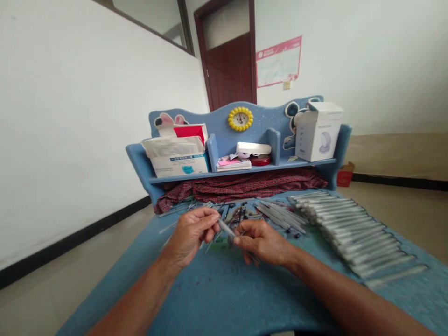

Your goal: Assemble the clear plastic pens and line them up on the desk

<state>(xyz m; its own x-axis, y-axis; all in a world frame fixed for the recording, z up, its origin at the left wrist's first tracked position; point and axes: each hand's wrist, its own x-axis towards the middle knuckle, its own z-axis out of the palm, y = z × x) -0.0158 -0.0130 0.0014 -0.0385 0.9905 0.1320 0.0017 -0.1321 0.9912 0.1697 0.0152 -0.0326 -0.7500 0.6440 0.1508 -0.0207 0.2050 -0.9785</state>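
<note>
A slim translucent pen barrel (227, 228) slants between my two hands above the blue desk. My left hand (196, 228) pinches its upper left end between thumb and fingers. Around its lower right part, the fingers of my right hand (264, 242) are closed, hiding that end. Just beyond my hands lie loose clear barrels (280, 214), thin sticks that look like refills (168, 227), and small dark pieces (242, 212) that may be caps. To the right of my right hand, many pens (350, 233) are stacked in a long row.
The blue desk (210, 298) has a shelf at its back holding a mask box (180, 165), a white carton (320, 133) and a red round tin (261, 160). A checked cloth (241, 185) lies bunched under the shelf. A yellow flower-shaped clock (240, 119) is on the backboard.
</note>
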